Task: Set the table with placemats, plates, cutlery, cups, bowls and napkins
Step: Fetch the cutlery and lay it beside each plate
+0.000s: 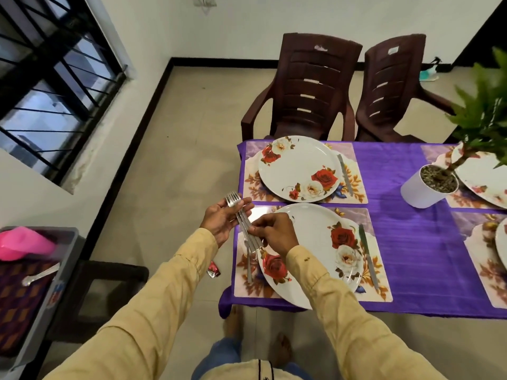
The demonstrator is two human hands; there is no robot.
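Observation:
A bunch of steel forks (241, 220) lies across my left hand (222, 220), just off the table's left edge. My right hand (271, 231) pinches the forks' handles. One fork (249, 266) lies on the near placemat (244, 275), left of the near rose-patterned plate (315, 242). A knife (369, 259) lies right of that plate. The far plate (299, 168) sits on its own placemat (251, 174) with a knife (345, 174) on its right side and no fork visible.
A purple cloth (411, 229) covers the table. A potted plant (430, 185) stands mid-table, and more plates (482, 174) on mats lie to the right. Two brown chairs (307, 89) stand behind. At left, a grey bin (65, 259) holds a spoon and pink item.

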